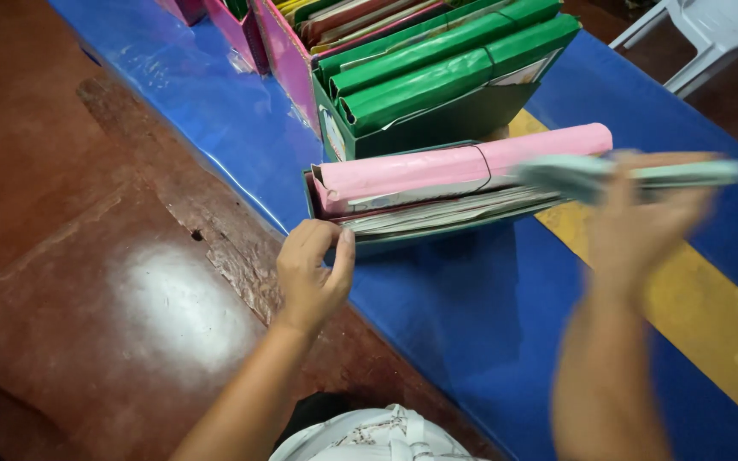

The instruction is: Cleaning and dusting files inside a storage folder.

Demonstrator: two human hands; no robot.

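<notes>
while the right hand (pixel 642 226), blurred, closes its fingers around a pale green folder (pixel 642 173) held flat above the table, the left hand (pixel 313 271) pinches the near corner of a green file box (pixel 403 235). a pink folder (pixel 463 164) lies in that box, just left of the held one. behind stands a second box of green folders (pixel 446 72), on a blue tablecloth (pixel 471 316).

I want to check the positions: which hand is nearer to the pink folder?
Left. The left hand is just below the pink folder, at its box's corner; the right hand, blurred, holds a pale folder past its other end.
</notes>
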